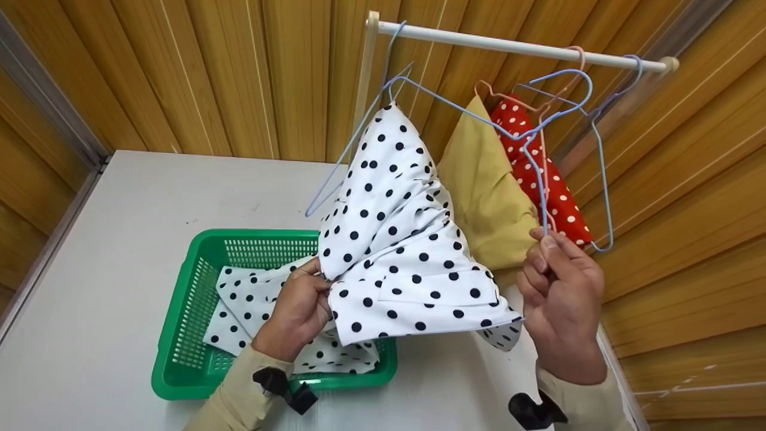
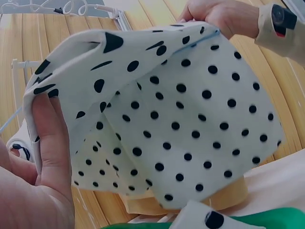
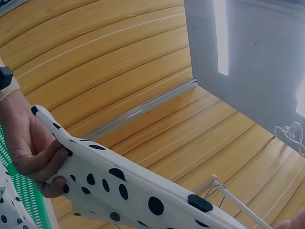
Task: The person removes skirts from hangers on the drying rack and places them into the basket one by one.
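L hand (image 1: pixel 302 305) pinches the spotted cloth (image 1: pixel 407 251) by its left edge, up near the basket (image 1: pixel 170 335); R hand (image 1: pixel 562 293) pinches the near blue hanger (image 1: pixel 464 108) by one end. Folds hide the contact, so can't tell how far cloth's on. If L slackens or R tilts, cloth may slip off; blue hanger might also snag the pink hanger (image 1: pixel 583 60) close behind.

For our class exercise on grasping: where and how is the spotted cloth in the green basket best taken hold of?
I'd pinch the spotted cloth by its left edge in the head view, coming from above. The basket walls surround it, but that edge lies uncovered; the left hand and raised cloth hide parts further right.
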A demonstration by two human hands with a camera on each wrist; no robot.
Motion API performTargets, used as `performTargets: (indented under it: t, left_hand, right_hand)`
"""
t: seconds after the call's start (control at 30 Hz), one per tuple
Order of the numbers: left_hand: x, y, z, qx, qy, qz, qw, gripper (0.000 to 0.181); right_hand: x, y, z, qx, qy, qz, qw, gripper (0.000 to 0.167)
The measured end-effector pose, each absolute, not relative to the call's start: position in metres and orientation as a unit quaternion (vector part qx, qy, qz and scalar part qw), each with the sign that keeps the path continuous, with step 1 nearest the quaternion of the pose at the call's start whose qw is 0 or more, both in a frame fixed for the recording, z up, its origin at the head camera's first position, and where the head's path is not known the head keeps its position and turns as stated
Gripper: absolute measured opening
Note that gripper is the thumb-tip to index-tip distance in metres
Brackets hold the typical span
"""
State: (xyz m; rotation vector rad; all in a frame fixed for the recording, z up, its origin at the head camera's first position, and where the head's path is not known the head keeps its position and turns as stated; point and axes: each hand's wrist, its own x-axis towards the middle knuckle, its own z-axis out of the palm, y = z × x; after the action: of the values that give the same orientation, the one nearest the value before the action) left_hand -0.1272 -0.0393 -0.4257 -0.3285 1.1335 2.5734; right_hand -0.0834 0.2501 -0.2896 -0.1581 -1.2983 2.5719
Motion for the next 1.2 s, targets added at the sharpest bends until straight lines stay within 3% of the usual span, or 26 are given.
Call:
performTargets:
  t: [0.5,0.7,0.93,1.2]
  left_hand:
    - [-0.125,-0.049,-0.437,-0.118,0.405,0.894,0.153,0.071]
    - [-0.123,-0.054,-0.443,-0.123,0.408,0.89,0.16,0.063]
    - [-0.122,-0.06,-0.449,-0.136,0.407,0.891,0.149,0.042]
    - [-0.121,-0.069,-0.449,-0.135,0.419,0.888,0.134,0.042]
  right_hand:
    - [-0.076,0.261,-0.284,-0.053,-0.435,0.891,0.115,0.02]
    - [-0.076,0.261,-0.285,-0.053,-0.428,0.896,0.11,0.02]
    - [-0.074,0.266,-0.288,-0.059,-0.433,0.893,0.111,0.02]
    - [-0.072,0.265,-0.29,-0.071,-0.455,0.879,0.123,0.02]
